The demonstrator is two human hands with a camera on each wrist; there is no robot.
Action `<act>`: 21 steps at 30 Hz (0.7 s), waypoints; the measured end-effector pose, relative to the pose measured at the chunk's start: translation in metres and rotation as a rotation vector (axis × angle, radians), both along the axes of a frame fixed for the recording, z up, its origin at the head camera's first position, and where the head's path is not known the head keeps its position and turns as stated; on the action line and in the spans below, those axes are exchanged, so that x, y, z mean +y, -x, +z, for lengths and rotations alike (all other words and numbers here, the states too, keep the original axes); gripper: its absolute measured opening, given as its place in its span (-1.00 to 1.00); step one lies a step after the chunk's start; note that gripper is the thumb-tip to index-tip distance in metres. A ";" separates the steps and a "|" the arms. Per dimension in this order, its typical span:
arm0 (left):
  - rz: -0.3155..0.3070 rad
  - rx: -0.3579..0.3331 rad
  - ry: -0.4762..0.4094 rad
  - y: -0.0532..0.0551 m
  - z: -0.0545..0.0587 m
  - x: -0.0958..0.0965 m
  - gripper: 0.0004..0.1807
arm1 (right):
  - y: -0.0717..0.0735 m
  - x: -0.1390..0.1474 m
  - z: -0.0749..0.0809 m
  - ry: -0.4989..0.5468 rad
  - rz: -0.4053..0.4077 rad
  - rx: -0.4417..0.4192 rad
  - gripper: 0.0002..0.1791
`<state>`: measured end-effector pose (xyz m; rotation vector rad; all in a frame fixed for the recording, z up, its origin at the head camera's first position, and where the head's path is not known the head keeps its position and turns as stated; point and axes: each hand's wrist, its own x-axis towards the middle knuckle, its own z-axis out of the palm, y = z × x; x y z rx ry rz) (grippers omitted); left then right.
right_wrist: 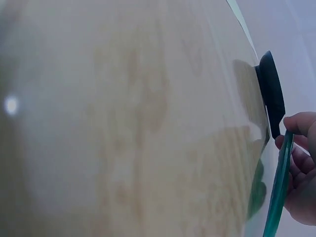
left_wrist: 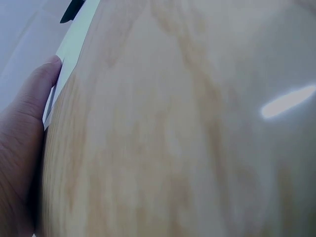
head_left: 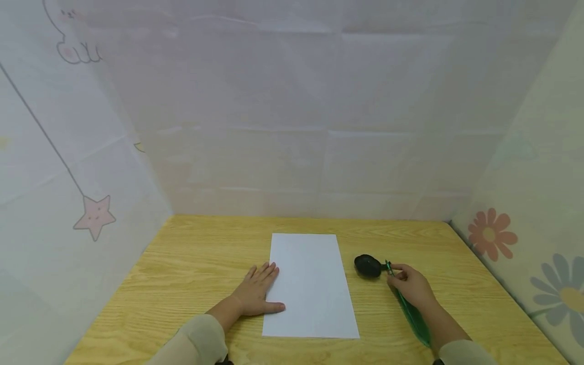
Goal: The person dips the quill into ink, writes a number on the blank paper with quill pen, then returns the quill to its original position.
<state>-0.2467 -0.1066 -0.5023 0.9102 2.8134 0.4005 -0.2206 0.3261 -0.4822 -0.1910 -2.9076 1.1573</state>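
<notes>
Left hand (head_left: 255,294): we are seeing it resting with its fingers spread wide at the left edge of the white sheet (head_left: 310,286); its thumb is lying on the paper.
White sheet: it is lying flat on the wooden surface (head_left: 182,284), between the two hands.
Right hand (head_left: 412,286): it is pinching the green feather-like item (head_left: 412,319) between thumb and fingers, near its far end.
Green feather-like item: it is slanting back from the fingertips toward the wrist, to the right of the sheet.
Black rounded item (head_left: 367,266): it is sitting between the sheet and the right hand; its narrow end is pointing at the pinching fingers; whether they are touching it, we cannot tell.
Pale backdrop (head_left: 296,101): it is rising behind the surface; a pink star (head_left: 95,218) is showing at left.
</notes>
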 end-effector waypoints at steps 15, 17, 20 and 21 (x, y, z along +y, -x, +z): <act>-0.003 0.002 -0.020 0.001 -0.003 0.000 0.13 | -0.001 -0.015 0.016 0.040 0.009 0.013 -0.43; -0.001 -0.002 -0.014 0.001 -0.002 0.000 0.12 | -0.001 -0.016 0.016 0.056 0.012 0.018 -0.42; -0.002 -0.003 -0.012 0.001 -0.002 -0.001 0.12 | 0.000 -0.017 0.016 0.083 0.013 0.021 -0.43; -0.006 -0.001 -0.014 0.001 -0.002 -0.001 0.12 | 0.000 -0.017 0.016 0.094 0.014 0.023 -0.45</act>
